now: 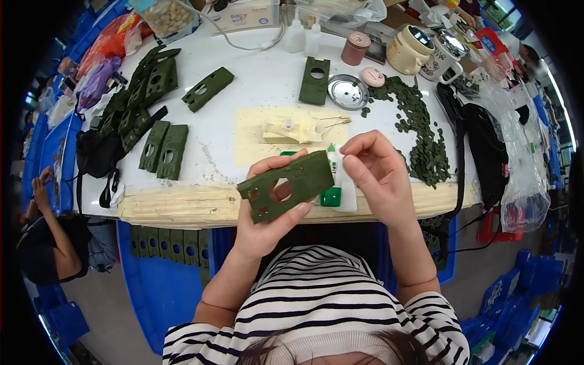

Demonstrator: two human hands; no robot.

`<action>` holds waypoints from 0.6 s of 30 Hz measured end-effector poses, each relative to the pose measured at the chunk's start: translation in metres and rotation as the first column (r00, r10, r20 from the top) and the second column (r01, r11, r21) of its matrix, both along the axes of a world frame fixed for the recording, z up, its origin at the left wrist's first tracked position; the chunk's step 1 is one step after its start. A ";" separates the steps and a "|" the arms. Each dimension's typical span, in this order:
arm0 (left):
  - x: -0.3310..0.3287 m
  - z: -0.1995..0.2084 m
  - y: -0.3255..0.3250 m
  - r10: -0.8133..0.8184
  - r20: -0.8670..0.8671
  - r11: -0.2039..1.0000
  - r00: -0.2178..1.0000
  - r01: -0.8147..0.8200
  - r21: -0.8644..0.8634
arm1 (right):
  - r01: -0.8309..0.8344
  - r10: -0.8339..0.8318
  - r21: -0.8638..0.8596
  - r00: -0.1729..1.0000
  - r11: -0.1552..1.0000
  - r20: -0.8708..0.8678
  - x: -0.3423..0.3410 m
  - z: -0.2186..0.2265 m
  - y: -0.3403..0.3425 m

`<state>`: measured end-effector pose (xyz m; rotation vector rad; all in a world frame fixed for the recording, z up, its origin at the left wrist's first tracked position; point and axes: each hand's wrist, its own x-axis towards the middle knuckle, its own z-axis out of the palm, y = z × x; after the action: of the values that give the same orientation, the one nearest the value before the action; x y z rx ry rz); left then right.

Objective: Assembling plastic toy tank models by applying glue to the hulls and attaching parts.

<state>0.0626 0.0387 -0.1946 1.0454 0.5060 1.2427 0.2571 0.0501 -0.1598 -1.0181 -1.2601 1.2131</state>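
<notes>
My left hand (266, 232) is closed around a dark green moulded plastic part (309, 176) with a large round hole and smaller square holes, held tilted above the table's near edge. Just right of it, my right hand (384, 182) is raised with thumb and forefinger drawn together in a pinch; anything between them is too small to make out. Behind the held part lies a small white bottle with a green tip (332, 157), partly covered. A bright green piece (330, 196) shows below it. Farther back, a cream tape-wrapped block (283, 131) rests on a yellowish sheet (249, 131).
Similar green parts (172, 152) lie at left, others in a pile (143, 82). Many small green pieces (426, 146) spread at right beside a round metal dish (348, 91). Mugs (409, 52) and squeeze bottles (295, 38) stand behind. Padding (164, 207) lines the near edge; a blue bin (152, 298) sits below.
</notes>
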 end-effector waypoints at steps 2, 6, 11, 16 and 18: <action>-0.003 0.001 -0.001 -0.005 0.031 0.997 0.999 0.007 -0.073 | 0.163 -0.184 0.089 0.925 0.983 0.333 0.030 0.001 0.004; -0.001 0.002 0.003 -0.027 0.087 0.986 0.996 0.041 -0.164 | 0.135 -0.282 0.248 0.497 0.959 0.821 0.070 0.001 0.010; 0.004 0.003 0.006 -0.087 0.108 0.972 0.990 0.108 -0.210 | -0.036 -0.226 0.271 0.449 0.962 0.864 0.066 -0.003 0.026; 0.002 0.004 0.004 -0.100 0.103 0.968 0.990 0.120 -0.218 | -0.129 -0.011 0.081 0.471 0.988 0.882 0.064 -0.008 0.046; 0.000 0.004 0.005 -0.107 0.087 0.970 0.990 0.123 -0.210 | -0.160 0.046 0.034 0.470 0.986 0.881 0.066 -0.007 0.051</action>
<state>0.0630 0.0434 -0.1904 0.8300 0.5026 1.0938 0.3236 0.1010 -0.1673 -1.5940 -2.1985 0.6211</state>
